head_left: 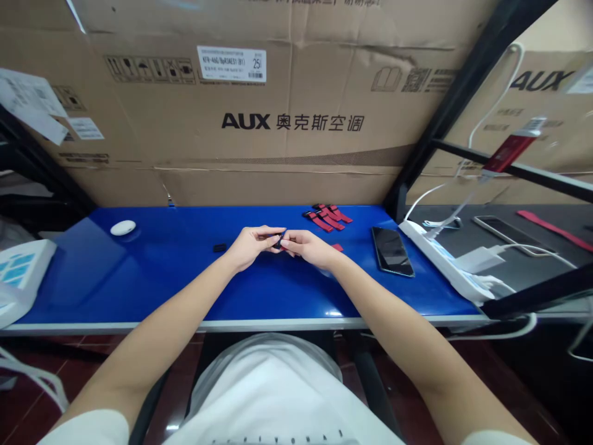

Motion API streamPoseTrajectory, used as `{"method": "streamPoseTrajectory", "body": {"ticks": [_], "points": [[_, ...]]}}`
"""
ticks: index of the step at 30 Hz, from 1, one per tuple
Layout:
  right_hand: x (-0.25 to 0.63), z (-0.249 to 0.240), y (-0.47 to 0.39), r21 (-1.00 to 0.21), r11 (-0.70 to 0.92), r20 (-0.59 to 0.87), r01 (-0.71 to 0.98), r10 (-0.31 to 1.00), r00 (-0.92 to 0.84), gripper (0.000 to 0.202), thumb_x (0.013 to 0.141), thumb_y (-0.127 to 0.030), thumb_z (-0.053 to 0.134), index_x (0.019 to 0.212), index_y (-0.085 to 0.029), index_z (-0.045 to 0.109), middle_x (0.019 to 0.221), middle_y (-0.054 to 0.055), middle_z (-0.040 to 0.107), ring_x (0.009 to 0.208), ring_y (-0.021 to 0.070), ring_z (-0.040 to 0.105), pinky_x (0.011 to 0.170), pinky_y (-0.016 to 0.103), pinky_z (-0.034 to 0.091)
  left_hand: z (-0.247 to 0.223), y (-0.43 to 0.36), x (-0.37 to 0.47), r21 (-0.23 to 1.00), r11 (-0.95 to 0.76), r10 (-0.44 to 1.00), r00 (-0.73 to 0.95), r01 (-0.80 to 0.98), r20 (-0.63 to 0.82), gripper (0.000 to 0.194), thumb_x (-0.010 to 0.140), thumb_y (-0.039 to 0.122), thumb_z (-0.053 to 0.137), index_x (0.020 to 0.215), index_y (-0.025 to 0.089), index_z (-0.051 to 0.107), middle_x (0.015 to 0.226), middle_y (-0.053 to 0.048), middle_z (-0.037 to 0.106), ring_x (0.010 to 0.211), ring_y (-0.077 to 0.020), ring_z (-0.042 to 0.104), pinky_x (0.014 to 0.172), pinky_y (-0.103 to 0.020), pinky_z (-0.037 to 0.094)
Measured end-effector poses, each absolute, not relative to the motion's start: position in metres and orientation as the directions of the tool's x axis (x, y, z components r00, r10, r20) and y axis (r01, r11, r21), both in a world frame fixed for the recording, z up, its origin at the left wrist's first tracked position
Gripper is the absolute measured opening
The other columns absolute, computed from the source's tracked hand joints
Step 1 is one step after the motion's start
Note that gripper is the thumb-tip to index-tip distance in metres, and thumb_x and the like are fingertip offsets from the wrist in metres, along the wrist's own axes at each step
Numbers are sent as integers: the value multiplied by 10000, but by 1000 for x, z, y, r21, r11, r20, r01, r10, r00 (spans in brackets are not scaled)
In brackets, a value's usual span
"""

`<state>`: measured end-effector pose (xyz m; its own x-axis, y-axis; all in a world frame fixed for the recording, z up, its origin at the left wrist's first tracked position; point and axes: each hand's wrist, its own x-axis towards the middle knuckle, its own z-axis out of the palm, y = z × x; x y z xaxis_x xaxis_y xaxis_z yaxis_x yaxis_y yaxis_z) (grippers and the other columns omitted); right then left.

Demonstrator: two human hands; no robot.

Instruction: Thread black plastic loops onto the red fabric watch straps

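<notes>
My left hand [252, 245] and my right hand [306, 244] meet fingertip to fingertip just above the blue table. Pinched in my left fingers is a small black buckle [278, 243], mostly covered by them. My right fingers are closed at its other side, where a bit of red shows. A red strap end [337, 247] sticks out past my right hand. Another small black piece [219, 248] lies left of my left hand. Behind my right hand rests a group of red straps [328, 217] with black ends.
A black phone [393, 251] and a white power strip [445, 262] lie to the right on the blue table [152, 272]. A white oval object [123, 228] sits at the left, near another white power strip [28, 275]. Large cardboard boxes [291, 148] stand behind.
</notes>
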<state>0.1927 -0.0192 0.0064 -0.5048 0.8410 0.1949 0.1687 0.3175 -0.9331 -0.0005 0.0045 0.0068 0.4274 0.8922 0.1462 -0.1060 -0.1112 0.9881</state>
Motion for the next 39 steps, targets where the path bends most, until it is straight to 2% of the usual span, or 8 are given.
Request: {"method": "streamPoseTrajectory", "body": {"ticks": [11,14,19,22,26,34,37,39], "points": [[189,-4,-13,-947,293,217,129,884,-413,378,901,-527,468,706,-209,407,666,-30,401,608,122,337,580,268,273,3,0,3,965,-257,865,431,-56,255,433,654,386,831,1051,227,756,1028,-36,583,879,-174,643,854,-416,595],[186,-9,-11,-952,286,226,114,901,-371,368,892,-539,464,729,-217,392,681,-35,385,629,127,334,597,267,290,3,0,4,932,-359,855,419,55,305,406,737,405,763,1099,222,737,1053,-49,596,915,-187,638,867,-401,582],[179,-17,-5,-942,298,258,152,936,-238,258,876,-437,496,793,-228,371,715,-40,388,687,134,358,656,267,329,7,-5,9,792,-544,807,432,277,403,281,847,255,633,1108,214,730,1114,-70,684,1085,-224,610,1033,-391,444],[175,-20,0,-954,288,268,88,945,-190,199,855,-355,510,851,-235,352,765,-35,417,730,137,411,692,272,366,5,-6,14,809,-509,830,416,294,371,329,864,225,586,1172,185,695,1210,-92,674,1134,-245,608,1045,-397,424],[171,-20,2,-954,297,295,-26,925,-239,217,805,-300,539,893,-246,348,840,-26,478,778,141,487,730,284,414,-3,-2,17,912,-374,872,399,170,283,456,845,182,569,1298,140,587,1300,-140,621,1187,-253,592,1018,-398,454],[175,-15,-6,-945,291,243,149,930,-275,165,756,-249,564,903,-210,500,775,-30,537,694,128,478,678,274,394,4,4,8,950,-285,872,446,124,203,424,812,185,584,1236,161,588,1289,-140,613,1084,-239,645,972,-412,481],[181,-13,-6,-946,264,200,189,932,-302,186,754,-262,586,927,-199,559,810,-7,595,722,139,524,692,286,412,18,10,-10,848,-431,857,433,307,279,373,828,233,585,1195,177,622,1268,-116,622,1159,-251,590,1019,-410,439],[186,-12,-5,-942,267,199,205,933,-301,179,759,-270,595,922,-197,583,816,3,610,727,143,536,691,288,417,28,17,-31,647,-532,844,397,546,360,301,850,263,562,1123,191,668,1240,-106,619,1182,-268,548,1058,-426,389]]}}
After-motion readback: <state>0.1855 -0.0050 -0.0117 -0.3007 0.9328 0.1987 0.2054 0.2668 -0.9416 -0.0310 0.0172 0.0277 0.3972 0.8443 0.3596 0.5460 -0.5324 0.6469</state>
